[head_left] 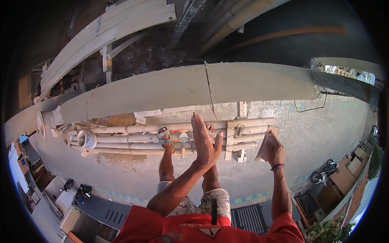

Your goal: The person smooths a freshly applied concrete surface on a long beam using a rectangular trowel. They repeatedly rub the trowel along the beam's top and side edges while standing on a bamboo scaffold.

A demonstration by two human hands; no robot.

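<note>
My left hand (206,141) is raised in front of me with its fingers stretched out and nothing in it. To the right, my right hand (275,150) is closed round a flat, pale board that looks like a plastering float (264,149), tilted on edge. Ahead of both hands runs a long grey plastered beam (162,86), apart from them. A thin rod (209,87) crosses the beam's face. A small block-shaped object (239,130) lies on the bamboo platform between the hands.
My feet stand on a platform of bamboo poles (133,138), high above a paved street (308,133). A whitish bucket (86,139) stands at its left end. A bent wire (312,110) hangs from the beam's right end. Pale planks (117,28) slope at upper left; a motorbike (324,172) is parked below right.
</note>
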